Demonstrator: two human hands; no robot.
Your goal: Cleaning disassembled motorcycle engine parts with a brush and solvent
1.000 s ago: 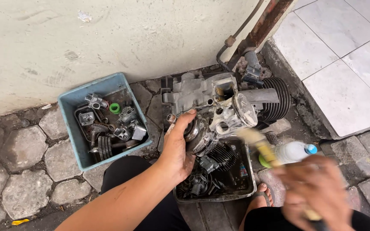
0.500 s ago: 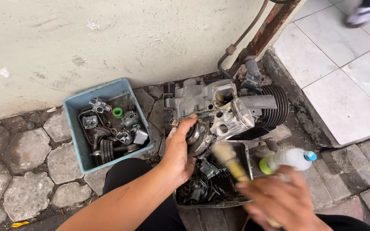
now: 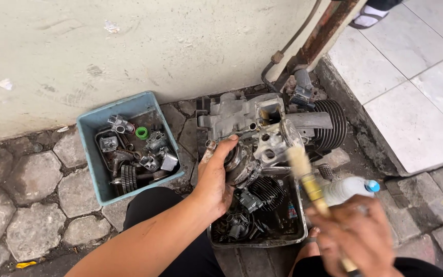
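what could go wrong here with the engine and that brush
The left hand alone steadies the engine over the tray; a slip could drop it onto the parts below. The brush in the right hand works beside the bottle and might knock it.

The left hand gripped a grey engine block from its left side, thumb up on the metal. The right hand held a paintbrush, bristles up and touching the block. Under both hands sat a metal tray with dark parts. Left of the left hand stood a blue tub of small parts. A plastic bottle lay just above the right hand.
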